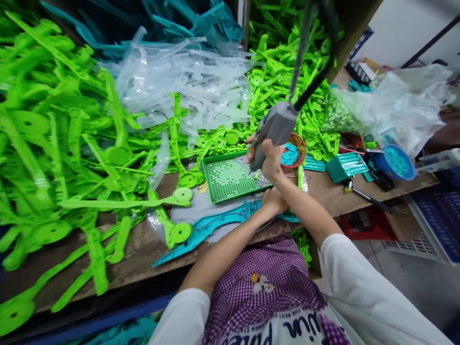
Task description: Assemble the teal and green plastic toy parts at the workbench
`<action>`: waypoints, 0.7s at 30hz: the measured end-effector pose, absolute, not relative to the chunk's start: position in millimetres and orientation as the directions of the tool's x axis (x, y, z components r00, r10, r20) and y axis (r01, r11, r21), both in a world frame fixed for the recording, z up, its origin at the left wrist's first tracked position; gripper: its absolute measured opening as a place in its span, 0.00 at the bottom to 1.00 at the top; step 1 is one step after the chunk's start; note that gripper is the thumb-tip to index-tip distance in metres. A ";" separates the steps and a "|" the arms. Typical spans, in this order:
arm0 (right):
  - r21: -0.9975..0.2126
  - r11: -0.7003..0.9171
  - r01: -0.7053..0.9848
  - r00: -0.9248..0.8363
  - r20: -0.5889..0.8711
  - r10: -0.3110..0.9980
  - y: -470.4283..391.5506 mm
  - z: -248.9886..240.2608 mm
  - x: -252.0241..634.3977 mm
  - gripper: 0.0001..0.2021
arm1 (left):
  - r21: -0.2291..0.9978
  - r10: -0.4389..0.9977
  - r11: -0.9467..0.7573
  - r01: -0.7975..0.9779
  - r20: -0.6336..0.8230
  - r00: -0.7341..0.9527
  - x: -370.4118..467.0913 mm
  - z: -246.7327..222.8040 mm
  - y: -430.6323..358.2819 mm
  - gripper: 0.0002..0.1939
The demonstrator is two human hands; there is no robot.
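Right hand [271, 160] is wrapped around a grey powered driver [275, 127] that hangs from a cable overhead, with its tip down at the right corner of the green screw tray [230, 178]. Looks like a screw pick-up, though the bit itself is too small to confirm.

Left hand [273, 200] rests on the teal plastic part [212, 225], which lies flat at the near bench edge just below the tray. The fingers are hidden, so can't tell if it grips or only presses.

Progress, as a judgement: one part is in work and its fastening isn't shown as done. The backlog is large: a green parts pile [64, 143] covers the left of the bench and more green is heaped behind. Clear plastic bags [179, 81] lie on top. Red basket [296, 149] and blue tub [395, 163] sit to the right. No finished stack can be picked out.
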State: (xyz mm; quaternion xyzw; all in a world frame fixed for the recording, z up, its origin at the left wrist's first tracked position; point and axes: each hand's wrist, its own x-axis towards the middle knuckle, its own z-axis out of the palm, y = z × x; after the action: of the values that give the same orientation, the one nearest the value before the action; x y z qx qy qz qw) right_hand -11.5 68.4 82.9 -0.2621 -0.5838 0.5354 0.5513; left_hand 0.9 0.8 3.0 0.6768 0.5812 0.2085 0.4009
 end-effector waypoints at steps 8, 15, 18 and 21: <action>-0.946 0.278 -0.169 -0.065 0.292 0.954 -2.8 105.9 123.2 0.29 | 0.754 0.917 -0.130 0.644 -0.155 0.366 0.1 7.9 3.6 0.08; -0.972 0.212 -0.103 -0.065 0.220 0.973 -9.3 67.4 153.2 0.31 | 0.749 0.922 -0.120 0.651 -0.159 0.353 1.0 8.6 5.7 0.09; -0.963 0.245 -0.111 -0.066 0.254 0.965 -6.3 66.0 153.7 0.30 | 0.740 0.920 -0.126 0.661 -0.163 0.357 1.1 8.6 6.2 0.09; -0.963 0.243 -0.115 -0.047 0.249 0.967 -5.4 67.7 152.2 0.30 | 0.735 0.919 -0.142 0.663 -0.151 0.364 0.9 4.5 7.2 0.10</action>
State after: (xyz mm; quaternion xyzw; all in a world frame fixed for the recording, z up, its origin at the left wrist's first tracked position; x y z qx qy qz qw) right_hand 152.2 -5.4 67.7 -0.3909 -0.5454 0.4752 0.5692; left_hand 0.9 7.2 4.5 0.7360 0.5376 0.1710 0.3743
